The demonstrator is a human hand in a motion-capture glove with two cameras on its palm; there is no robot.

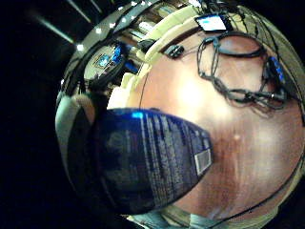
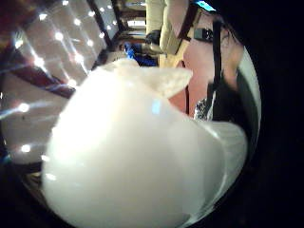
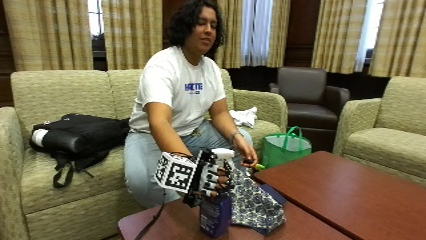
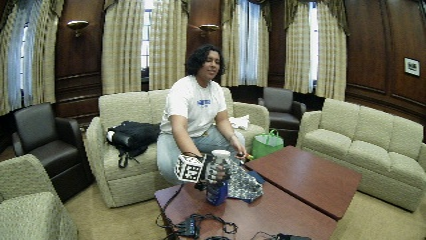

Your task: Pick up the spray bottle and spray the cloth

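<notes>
Curtained windows and pale sofas ring the low wooden bench [image 3: 333, 195] where I sit, and my gloved right hand [image 3: 212, 176] is wrapped around the white head and neck of the spray bottle [image 3: 215, 212], fingers curled about it. The blue body of the bottle hangs below my palm, and from the outside view I judge its base to be at or just above the bench top, though I cannot tell for certain whether it touches. Just beside it, on the side away from my arm, the patterned blue-and-white cloth [image 3: 254, 206] stands up in a peak, and my bare left hand [image 3: 245, 159] is above its top; whether it actually pinches the fabric I cannot make out. In the thumb-side palm view the white sprayer head [image 2: 137, 156] fills nearly everything, so it sits close against my palm, and the little-finger view shows the dark printed label [image 1: 152, 157] over the reddish wood. To do this step well, I should get the bottle upright, turn the nozzle squarely toward the cloth, and work my index finger onto the trigger without shifting my hold on the neck. The cloth is very near, so a short aim should be enough, and I would keep the spray off the cables [image 4: 200, 225] lying further along the bench.
</notes>
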